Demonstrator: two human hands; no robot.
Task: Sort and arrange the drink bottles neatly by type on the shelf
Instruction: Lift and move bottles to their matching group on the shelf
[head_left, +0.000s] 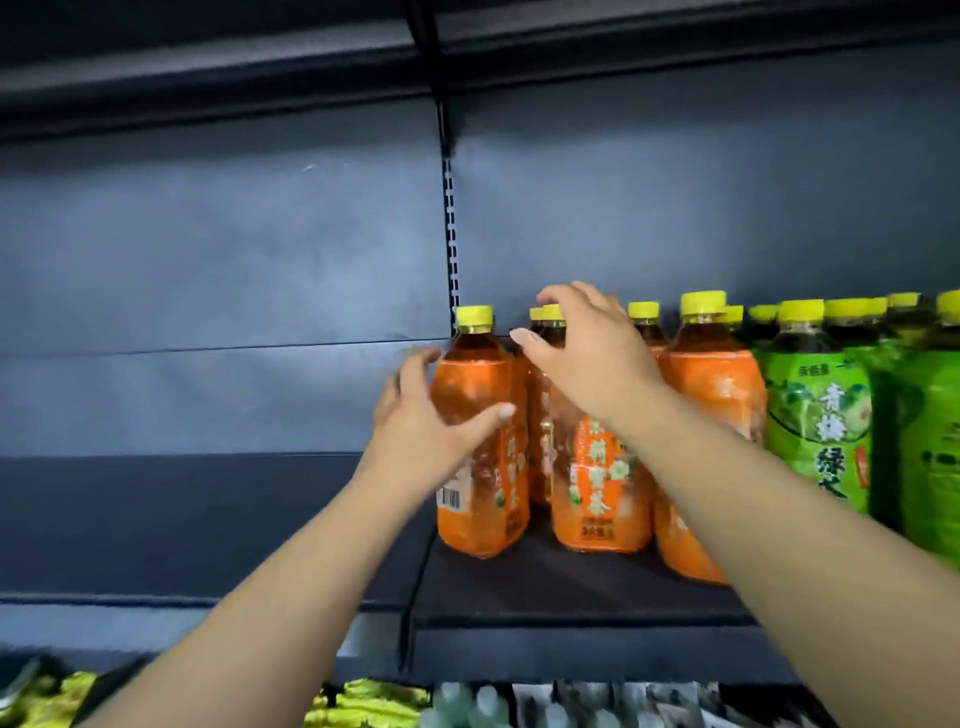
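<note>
Leftmost orange bottle (483, 519) is stood on the shelf board (545, 587) directly below the slotted upright (451, 234) and is wrapped by the left hand (426, 436), thumb laid across the label. The right hand (587, 358) is held half-curled over the caps of the orange bottles (597, 493) just right of the upright; whether a neck is pinched cannot be told. Risk: if the gripped bottle is dragged sideways, its close-packed neighbours could be toppled toward the green bottles (815, 415) further right.

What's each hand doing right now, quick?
Left hand: grips the leftmost orange bottle.
Right hand: fingers curved over a middle orange bottle's cap; grip cannot be told.
</note>
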